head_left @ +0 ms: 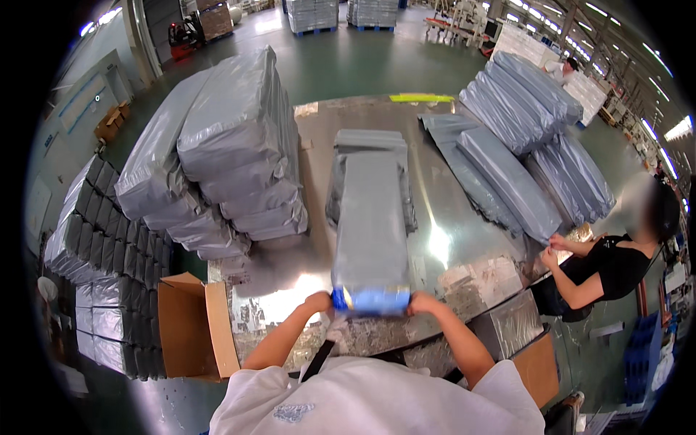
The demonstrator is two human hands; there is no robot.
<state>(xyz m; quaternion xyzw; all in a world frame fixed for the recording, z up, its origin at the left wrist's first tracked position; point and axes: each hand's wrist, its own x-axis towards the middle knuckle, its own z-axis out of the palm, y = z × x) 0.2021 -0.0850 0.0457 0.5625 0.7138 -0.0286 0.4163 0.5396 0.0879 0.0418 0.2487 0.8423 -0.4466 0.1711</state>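
Observation:
A long grey plastic bag lies lengthwise on the metal table in front of me, its near end toward my body. At that end a blue package end with a pale yellow patch shows, slightly blurred. My left hand is closed at its left corner, and my right hand is closed at its right corner. The bag's far part rests over more flat grey bags. My fingertips are partly hidden, but both hands grip the bag's near edge.
Stacked grey wrapped bundles stand on the table's left; more bundles lie at right. A co-worker handles a grey bag there. Open cardboard boxes flank the table. A yellow-green strip marks its far edge.

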